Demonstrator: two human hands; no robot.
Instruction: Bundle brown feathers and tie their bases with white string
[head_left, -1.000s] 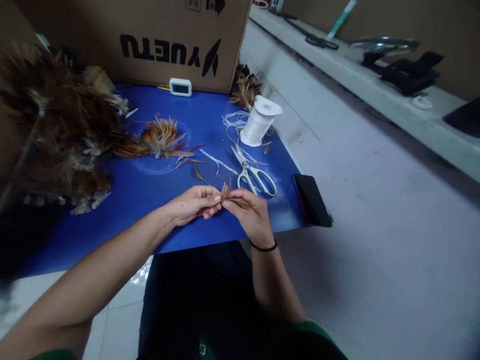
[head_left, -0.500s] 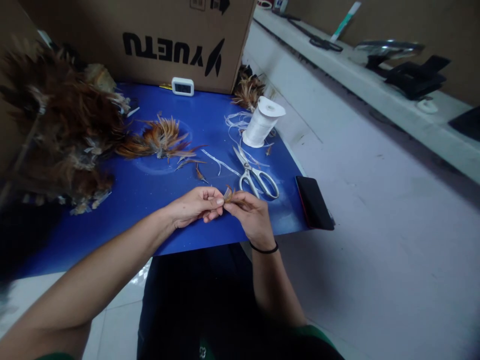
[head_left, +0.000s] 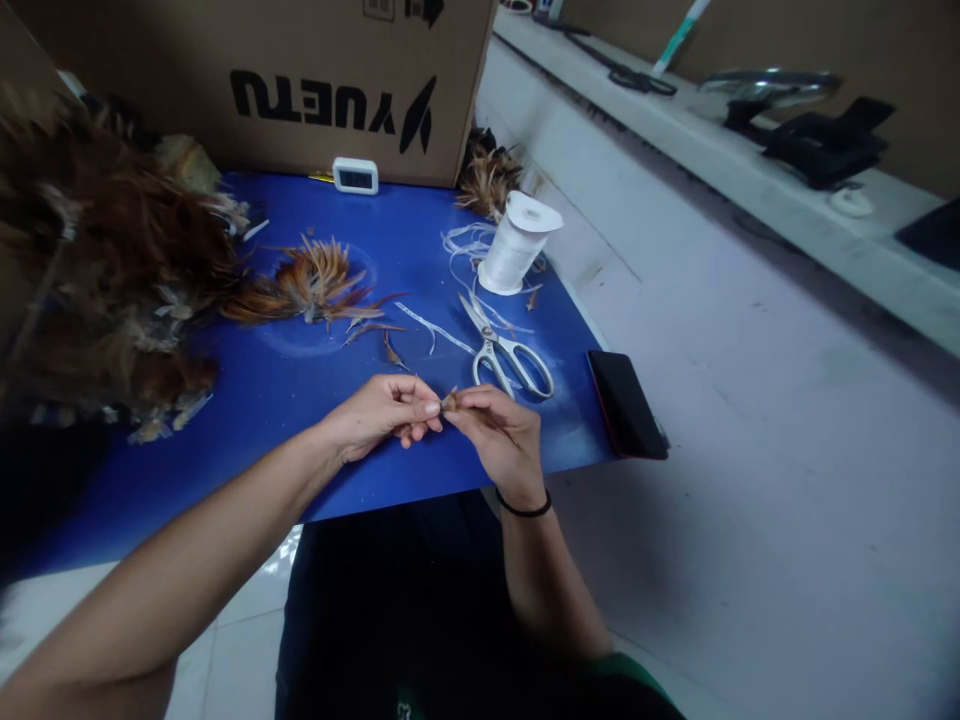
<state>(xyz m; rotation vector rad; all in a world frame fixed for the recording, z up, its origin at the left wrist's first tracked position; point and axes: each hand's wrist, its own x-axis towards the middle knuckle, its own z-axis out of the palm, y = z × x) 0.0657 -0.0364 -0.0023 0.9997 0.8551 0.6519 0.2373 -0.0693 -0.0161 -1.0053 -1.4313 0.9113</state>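
Between my two hands, over the blue table (head_left: 360,470) near its front edge, is a small brown feather (head_left: 449,402), mostly covered by fingers. My left hand (head_left: 397,408) pinches one end of it between thumb and forefinger. My right hand (head_left: 499,430), a black band on its wrist, pinches the other side, fingers curled. Just beyond the right hand lie silver scissors (head_left: 491,345), blades pointing away. A few loose feathers (head_left: 391,352) and a strip of white ribbon (head_left: 431,326) lie beyond the hands, near a fanned bunch of brown feathers (head_left: 307,285).
A large heap of brown feathers (head_left: 112,240) fills the left side. A white ribbon spool (head_left: 516,245) stands at the back right, before another feather bunch (head_left: 489,180). A cardboard box (head_left: 300,130), a small white digital display (head_left: 355,176) and a phone (head_left: 626,403) border the table.
The feather between my fingers shows less now, its upright tip lowered. Both hands stay pinched together in nearly the same place. The view has shifted slightly.
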